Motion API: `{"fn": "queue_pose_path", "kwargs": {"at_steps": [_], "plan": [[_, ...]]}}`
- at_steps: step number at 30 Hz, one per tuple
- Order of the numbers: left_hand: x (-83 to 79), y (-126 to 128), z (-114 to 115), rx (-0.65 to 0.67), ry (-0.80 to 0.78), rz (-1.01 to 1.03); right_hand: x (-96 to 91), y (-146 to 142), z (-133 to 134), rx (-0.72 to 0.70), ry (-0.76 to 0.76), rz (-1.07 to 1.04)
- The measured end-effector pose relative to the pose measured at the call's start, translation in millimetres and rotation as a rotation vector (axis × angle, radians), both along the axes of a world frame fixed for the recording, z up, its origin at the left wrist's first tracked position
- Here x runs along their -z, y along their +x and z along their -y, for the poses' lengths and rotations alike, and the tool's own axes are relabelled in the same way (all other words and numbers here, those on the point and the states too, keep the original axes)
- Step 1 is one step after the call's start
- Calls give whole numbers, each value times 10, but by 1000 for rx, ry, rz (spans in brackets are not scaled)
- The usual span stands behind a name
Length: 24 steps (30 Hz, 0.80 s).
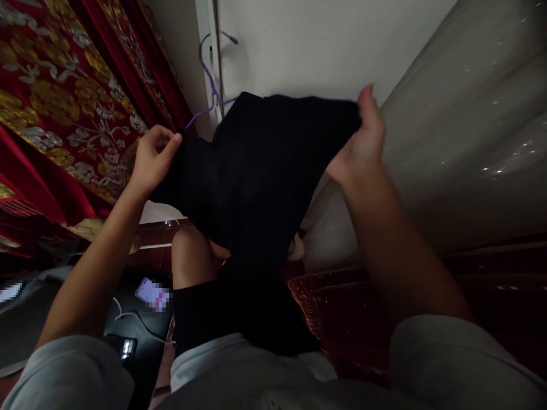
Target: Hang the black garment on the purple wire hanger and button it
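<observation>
A black garment (256,171) is stretched between my two hands, its lower part hanging over my lap. My left hand (156,156) pinches its left corner between thumb and fingers. At the upper right corner, my right hand (363,134) grips the cloth with the thumb pointing up; some of its fingers are hidden behind the fabric. A purple hanger (214,94) shows at the garment's top left, its hook up against the wall. The lower hanger arms disappear behind or inside the cloth; I cannot tell which. The exact kind of garment is unclear in the dark.
Red curtains (64,85) with gold and silver flowers hang at left. A lit phone (154,294) and a white cable (143,324) lie on a black surface (147,359) at lower left. Grey shiny sheeting (465,148) stands at right above dark red glossy furniture (354,313).
</observation>
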<state>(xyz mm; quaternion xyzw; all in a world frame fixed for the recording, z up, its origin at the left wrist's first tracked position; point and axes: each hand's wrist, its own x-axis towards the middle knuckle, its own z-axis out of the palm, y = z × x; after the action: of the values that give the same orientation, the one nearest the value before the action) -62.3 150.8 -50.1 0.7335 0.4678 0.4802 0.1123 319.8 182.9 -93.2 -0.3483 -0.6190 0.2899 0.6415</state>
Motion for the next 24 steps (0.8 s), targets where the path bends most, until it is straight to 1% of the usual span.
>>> {"fn": "queue_pose_path", "kwargs": {"at_steps": [2, 5, 7, 9, 10, 11, 13, 14, 15, 16, 17, 18, 20, 22, 24], "plan": [[-109, 71, -82, 57, -2, 18, -157, -55, 33, -8, -47, -87], [-251, 93, -217, 110, 12, 21, -346, -279, 244, -12, -117, -158], [-304, 72, -288, 153, 15, -6, -431, -453, 424, -41, -136, -137], [-319, 54, -324, 172, 16, -47, -506, -586, 578, -103, -138, -125], [-314, 48, -325, 168, 22, -67, -542, -630, 638, -153, -146, -132], [-305, 43, -314, 151, 38, -78, -573, -657, 682, -231, -166, -134], [-276, 30, -253, 113, 79, -72, -591, -677, 728, -483, -211, -75], [-261, 21, -205, 116, 95, -61, -564, -680, 728, -598, -205, -30], [-245, 14, -147, 142, 101, -51, -508, -684, 716, -666, -170, 31], [-230, 12, -83, 182, 99, -48, -421, -695, 693, -659, -102, 112], [-215, 20, -14, 231, 93, -52, -307, -716, 663, -578, -13, 211], [-199, 45, 60, 281, 86, -62, -173, -749, 628, -453, 77, 327], [-163, 157, 218, 339, 78, -72, 121, -849, 558, -215, 187, 578], [-118, 348, 389, 356, 41, -84, 391, -986, 509, -89, 228, 748], [-68, 570, 561, 387, -21, -82, 594, -1128, 489, -35, 296, 790]]}}
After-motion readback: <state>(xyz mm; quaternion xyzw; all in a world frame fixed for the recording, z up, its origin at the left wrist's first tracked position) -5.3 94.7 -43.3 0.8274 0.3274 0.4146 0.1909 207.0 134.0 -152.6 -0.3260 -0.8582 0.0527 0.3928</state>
